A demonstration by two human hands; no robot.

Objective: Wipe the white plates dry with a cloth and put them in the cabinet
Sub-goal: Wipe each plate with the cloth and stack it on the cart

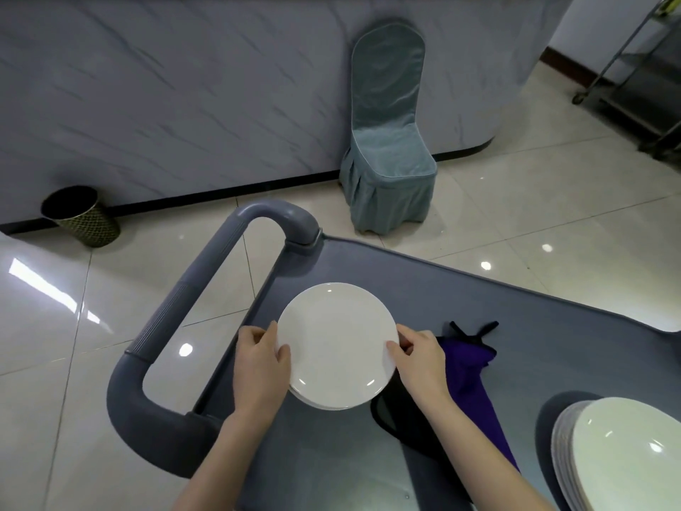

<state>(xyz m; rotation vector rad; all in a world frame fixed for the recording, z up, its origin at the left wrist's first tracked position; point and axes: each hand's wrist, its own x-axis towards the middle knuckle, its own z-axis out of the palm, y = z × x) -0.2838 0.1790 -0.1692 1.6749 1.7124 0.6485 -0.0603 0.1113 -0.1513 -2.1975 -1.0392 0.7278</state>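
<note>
Two hands hold a small stack of white plates [337, 344] above the grey cart [479, 300].

The left hand [259, 366] grips the left rim of the stack, with the thumb on top of the upper plate and the other fingers curled under the edge. The right hand [420, 359] pinches the right rim in the same way, thumb on top and fingers bent around the edge. I cannot tell if the stack rests on the cart or is lifted a little. The purple cloth [470, 370] lies on the cart just beside the right hand, and no hand touches it. A second stack of white plates [626, 455] stands on the cart at the lower right, well apart from the hands. The cart handle [177, 307] is to the left of the held stack.
</note>
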